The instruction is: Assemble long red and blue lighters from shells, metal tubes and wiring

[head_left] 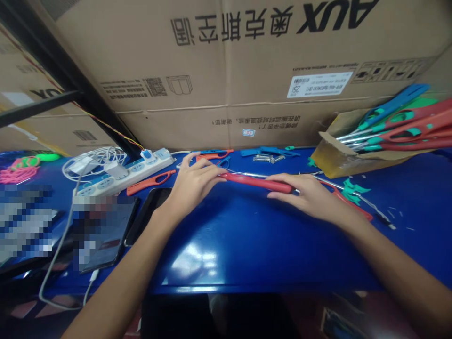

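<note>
A red long-reach lighter (256, 181) is held level over the blue table, stretched between my two hands. My left hand (197, 181) pinches its left end between thumb and fingers. My right hand (305, 195) grips the other end, thumb below and fingers on top. Behind it, a thin metal rod (323, 181) runs along the table near my right fingers. Beyond my left hand lie orange and blue plastic handle parts (213, 154). Under my right wrist are another red handle (353, 205) and green plastic bits (354, 188).
An open cardboard box (330, 157) of lighters stands at the right. Large cartons (226, 70) wall off the back. On the left are a power strip (137, 169) with cables, an orange handle (150, 182), phones (144, 212) and a black metal frame (70, 80).
</note>
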Demonstrator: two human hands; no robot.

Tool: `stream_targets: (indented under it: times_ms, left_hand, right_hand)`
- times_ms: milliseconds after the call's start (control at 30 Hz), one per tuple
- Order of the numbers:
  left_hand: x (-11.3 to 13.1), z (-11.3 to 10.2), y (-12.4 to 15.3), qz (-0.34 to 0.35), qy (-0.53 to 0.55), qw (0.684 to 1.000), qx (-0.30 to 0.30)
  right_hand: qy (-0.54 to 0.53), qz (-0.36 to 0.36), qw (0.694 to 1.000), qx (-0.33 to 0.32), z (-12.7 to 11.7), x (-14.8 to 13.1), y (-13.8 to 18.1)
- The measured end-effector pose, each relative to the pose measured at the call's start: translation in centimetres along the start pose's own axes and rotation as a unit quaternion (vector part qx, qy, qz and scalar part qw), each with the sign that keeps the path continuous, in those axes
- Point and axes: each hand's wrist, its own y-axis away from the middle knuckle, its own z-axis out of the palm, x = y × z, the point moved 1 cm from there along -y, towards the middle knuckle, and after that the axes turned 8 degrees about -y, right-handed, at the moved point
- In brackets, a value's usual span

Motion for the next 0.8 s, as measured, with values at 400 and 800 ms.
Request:
stream_targets:
  times_ms: [400, 800]
  left_hand:
    - [-0.1, 0.7, 0.3, -0.012, 0.003, 1.000, -0.004]
    - [0.3, 0.3, 0.2, 0.012, -0.008, 1.000, -0.018]
  right_hand:
    - [-0.050, -0.104, 0.985, 0.129, 0.3, -1.0, 0.5]
    - [-0.346, 0.117, 0.924, 0.115, 0.4, -1.7, 0.0]
